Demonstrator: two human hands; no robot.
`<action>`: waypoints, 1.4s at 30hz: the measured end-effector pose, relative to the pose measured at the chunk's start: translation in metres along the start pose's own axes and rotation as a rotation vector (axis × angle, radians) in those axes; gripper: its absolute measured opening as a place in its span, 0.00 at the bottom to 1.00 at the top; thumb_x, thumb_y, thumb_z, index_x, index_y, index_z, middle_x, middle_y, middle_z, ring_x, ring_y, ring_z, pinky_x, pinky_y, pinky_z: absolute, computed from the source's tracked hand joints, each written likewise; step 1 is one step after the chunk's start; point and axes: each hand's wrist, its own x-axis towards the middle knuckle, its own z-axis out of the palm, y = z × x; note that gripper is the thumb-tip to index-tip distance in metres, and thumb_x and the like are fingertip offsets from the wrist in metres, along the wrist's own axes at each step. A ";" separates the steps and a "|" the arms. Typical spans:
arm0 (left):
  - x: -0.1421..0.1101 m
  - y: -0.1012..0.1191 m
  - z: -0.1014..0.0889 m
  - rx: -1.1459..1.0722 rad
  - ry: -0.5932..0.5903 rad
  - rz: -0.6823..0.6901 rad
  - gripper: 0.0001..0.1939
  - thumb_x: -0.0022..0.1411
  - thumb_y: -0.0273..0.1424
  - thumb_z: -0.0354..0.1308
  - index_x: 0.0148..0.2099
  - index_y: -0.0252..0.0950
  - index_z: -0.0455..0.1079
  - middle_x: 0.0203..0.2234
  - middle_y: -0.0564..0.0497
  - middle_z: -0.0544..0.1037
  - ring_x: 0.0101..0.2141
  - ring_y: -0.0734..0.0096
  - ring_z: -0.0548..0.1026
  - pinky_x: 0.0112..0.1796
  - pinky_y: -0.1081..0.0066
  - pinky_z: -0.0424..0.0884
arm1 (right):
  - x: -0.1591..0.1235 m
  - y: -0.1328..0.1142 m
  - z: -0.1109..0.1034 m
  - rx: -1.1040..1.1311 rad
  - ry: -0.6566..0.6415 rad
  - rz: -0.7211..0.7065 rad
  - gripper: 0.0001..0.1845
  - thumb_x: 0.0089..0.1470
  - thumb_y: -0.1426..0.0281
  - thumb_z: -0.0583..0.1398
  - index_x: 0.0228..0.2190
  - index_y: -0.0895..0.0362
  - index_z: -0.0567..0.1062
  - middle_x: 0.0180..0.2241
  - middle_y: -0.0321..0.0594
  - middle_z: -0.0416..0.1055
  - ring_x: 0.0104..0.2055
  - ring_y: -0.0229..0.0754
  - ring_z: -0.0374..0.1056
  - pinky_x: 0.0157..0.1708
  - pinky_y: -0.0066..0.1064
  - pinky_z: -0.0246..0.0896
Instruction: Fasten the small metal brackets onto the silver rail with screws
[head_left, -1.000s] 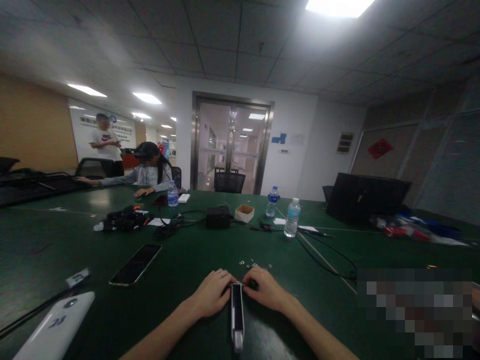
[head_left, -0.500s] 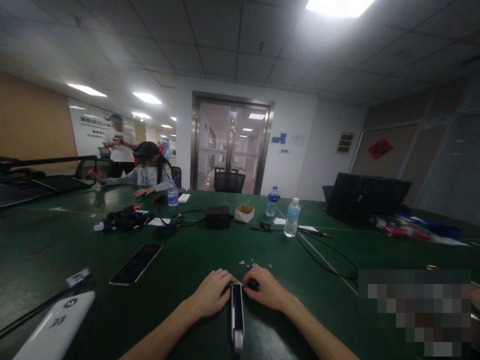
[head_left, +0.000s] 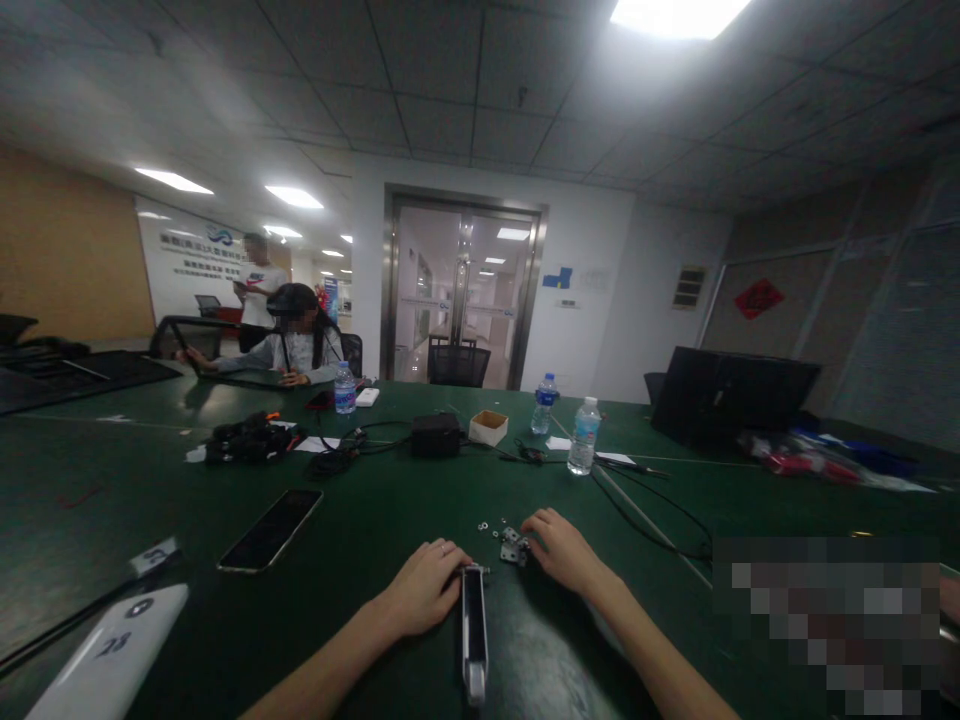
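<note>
My left hand (head_left: 429,588) is closed on the far end of a narrow silver metal piece (head_left: 474,640) with a long dark channel, lying lengthwise towards me. A small bolt-like bit (head_left: 484,570) sticks out to the right at that end. My right hand (head_left: 561,550) is apart from this piece, its fingers part-spread and reaching down beside small metal plates with holes (head_left: 514,547). Whether the fingertips touch the plates I cannot make out. Several small nuts or washers (head_left: 483,526) lie just beyond the plates.
A phone (head_left: 271,530) and a white case (head_left: 112,655) marked 28 lie left. Further back are a black adapter (head_left: 436,435), a small open box (head_left: 489,428), cables and water bottles (head_left: 584,437). A monitor (head_left: 731,395) stands right. Two people are at the far left.
My right hand has left the end of the silver piece and moved right, uncovering the metal plates. My left hand has stayed. Across the table, the seated person has lifted a dark frame.
</note>
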 end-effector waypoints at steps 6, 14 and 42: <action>0.000 -0.001 0.002 0.002 0.012 0.012 0.13 0.65 0.26 0.49 0.50 0.41 0.69 0.44 0.50 0.74 0.46 0.63 0.70 0.46 0.64 0.65 | -0.001 0.003 0.003 -0.023 -0.108 0.031 0.15 0.57 0.73 0.54 0.44 0.56 0.75 0.45 0.45 0.70 0.49 0.47 0.64 0.47 0.33 0.58; 0.000 0.002 -0.001 0.015 -0.007 -0.006 0.14 0.65 0.27 0.49 0.50 0.41 0.68 0.45 0.50 0.74 0.46 0.62 0.70 0.47 0.64 0.65 | 0.000 0.005 0.005 -0.030 -0.118 0.068 0.13 0.58 0.71 0.54 0.42 0.57 0.76 0.44 0.47 0.71 0.48 0.47 0.65 0.47 0.33 0.58; 0.000 0.001 -0.002 -0.010 -0.006 -0.003 0.13 0.66 0.27 0.50 0.51 0.41 0.68 0.45 0.50 0.74 0.46 0.63 0.70 0.47 0.64 0.65 | 0.002 0.006 0.008 0.015 -0.118 0.143 0.09 0.58 0.74 0.55 0.36 0.58 0.75 0.38 0.45 0.73 0.43 0.44 0.68 0.41 0.30 0.57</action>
